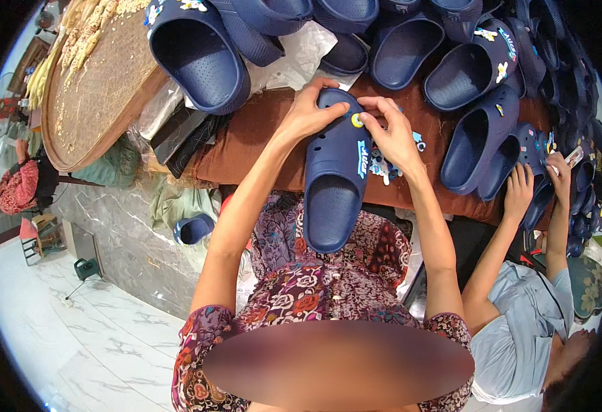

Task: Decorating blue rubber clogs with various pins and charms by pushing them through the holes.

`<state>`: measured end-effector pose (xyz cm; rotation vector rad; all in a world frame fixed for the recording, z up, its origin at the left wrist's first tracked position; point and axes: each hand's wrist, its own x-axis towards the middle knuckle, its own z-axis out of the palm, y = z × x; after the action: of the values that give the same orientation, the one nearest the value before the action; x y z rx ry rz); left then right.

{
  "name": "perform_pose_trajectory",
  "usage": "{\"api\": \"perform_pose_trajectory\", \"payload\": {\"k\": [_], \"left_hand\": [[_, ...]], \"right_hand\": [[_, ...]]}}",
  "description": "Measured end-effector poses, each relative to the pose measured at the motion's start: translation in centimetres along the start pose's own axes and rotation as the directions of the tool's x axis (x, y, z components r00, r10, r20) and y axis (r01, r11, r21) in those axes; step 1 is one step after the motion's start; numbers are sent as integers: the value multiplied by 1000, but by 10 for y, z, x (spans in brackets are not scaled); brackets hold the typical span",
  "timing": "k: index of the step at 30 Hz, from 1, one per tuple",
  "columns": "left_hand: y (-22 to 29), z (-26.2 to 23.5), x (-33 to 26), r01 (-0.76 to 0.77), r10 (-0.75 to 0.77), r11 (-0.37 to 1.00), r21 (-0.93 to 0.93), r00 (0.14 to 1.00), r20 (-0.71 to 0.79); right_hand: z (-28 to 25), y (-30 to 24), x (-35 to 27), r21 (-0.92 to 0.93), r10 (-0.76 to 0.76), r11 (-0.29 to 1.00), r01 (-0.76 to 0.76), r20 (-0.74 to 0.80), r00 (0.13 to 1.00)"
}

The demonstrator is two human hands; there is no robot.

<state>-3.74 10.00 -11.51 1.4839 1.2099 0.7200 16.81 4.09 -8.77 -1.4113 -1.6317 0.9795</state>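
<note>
With my two hands I am holding one navy clog (pixel 332 147) upright before me, toe away, its opening facing me. My left hand (pixel 309 113) is gripping the toe, thumb on top, fingers over the front edge. My right hand (pixel 392 134) is keeping a narrow gap between thumb and fingers, beside one round yellow-and-white charm (pixel 357 121); I cannot tell whether they are pinching it. To the clog's right, a cluster of small charms (pixel 385 169) is lying on brown cloth (pixel 246 147), overlapping too much to count. One loose clog (pixel 194 229) is lying lower left. At my right, a co-worker's two hands (pixel 519 189) are working at another decorated clog (pixel 532 142). Beyond, many piled clogs (pixel 497 65) are crowding together. At upper left, one round woven tray (pixel 117 122) is holding scattered kernels (pixel 71 89) and several corn cobs (pixel 84 41).
</note>
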Motion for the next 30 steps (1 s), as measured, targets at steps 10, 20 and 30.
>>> {"api": "perform_pose_trajectory", "payload": {"k": [10, 20, 30], "left_hand": [[-2, 5, 1, -67, 68, 998, 19, 997, -46], [-3, 1, -24, -82, 49, 970, -228, 988, -147], [-15, -14, -42, -64, -16, 925, -376, 979, -205]], "right_hand": [[6, -3, -18, -136, -129, 984, 117, -80, 988], [-34, 30, -6, -439, -100, 899, -3, -211, 972], [-38, 44, 2, -534, -50, 843, -61, -192, 980]]}}
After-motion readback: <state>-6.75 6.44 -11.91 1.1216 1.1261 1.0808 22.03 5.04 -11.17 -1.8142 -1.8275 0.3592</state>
